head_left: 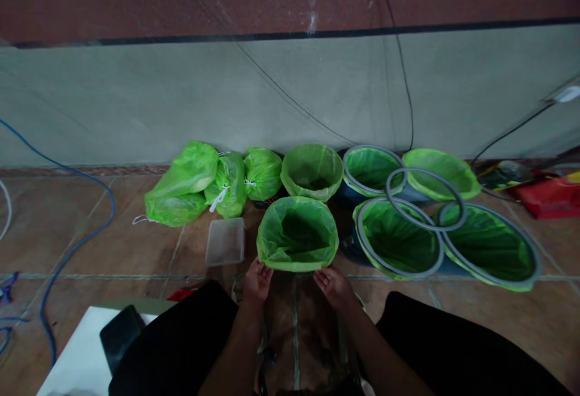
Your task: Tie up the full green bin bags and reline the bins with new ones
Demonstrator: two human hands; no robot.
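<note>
A green bin liner [296,258] is spread open over a bin in front of me, its edge folded outward over the rim. My left hand [257,279] pinches the liner's edge at the near left. At the near right, my right hand [334,287] has its fingers closed on the same edge. The bin's body is mostly hidden under the liner. Just behind stands another lined bin [312,153]. To the right, a lined bin [399,236] has a grey ring around its rim, and a loose grey ring [393,198] lies across the neighbouring bins.
Tied green bags [188,172] lie against the wall at left, near a clear plastic container [225,242]. More lined bins [492,245] stand at right, beside a red object [550,195]. A blue hose [75,248] runs over the left floor. A dark phone-like object [121,332] rests on a white surface.
</note>
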